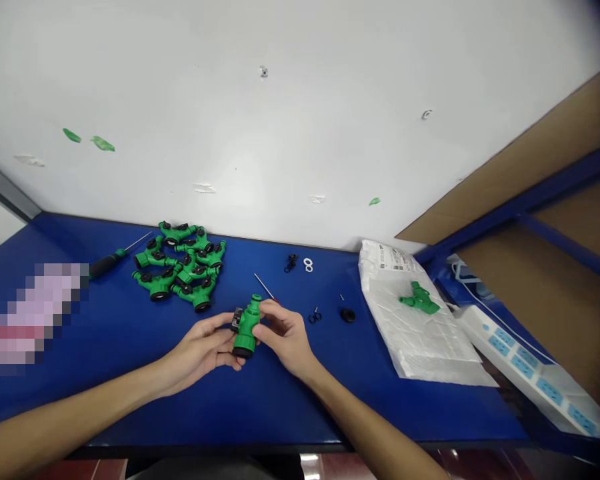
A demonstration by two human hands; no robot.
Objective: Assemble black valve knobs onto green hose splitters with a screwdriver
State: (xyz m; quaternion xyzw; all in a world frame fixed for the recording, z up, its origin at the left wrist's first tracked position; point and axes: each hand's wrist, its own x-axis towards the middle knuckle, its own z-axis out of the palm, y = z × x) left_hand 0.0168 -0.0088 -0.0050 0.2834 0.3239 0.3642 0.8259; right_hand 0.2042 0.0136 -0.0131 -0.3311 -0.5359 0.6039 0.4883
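Observation:
Near the front middle of the blue table, a green hose splitter (249, 331) is held between both hands, its black ring end down and its narrow outlet up. My left hand (205, 347) has its fingers closed around the left side, by a small black valve lever (237, 319). From the right, my right hand (286, 337) pinches the body with thumb and fingers, some of them hidden behind it. Just beyond the hands lies a thin screwdriver (265, 287), its handle mostly hidden by my right hand.
Several assembled green splitters (195, 270) are grouped at left beside a larger screwdriver (110, 262). Small black parts (293, 262), white washers (308, 265), black rings (315, 317) and a black cap (347, 315) lie right. A green splitter body (420, 299) rests on a white bag (395, 333), near a power strip (525, 370).

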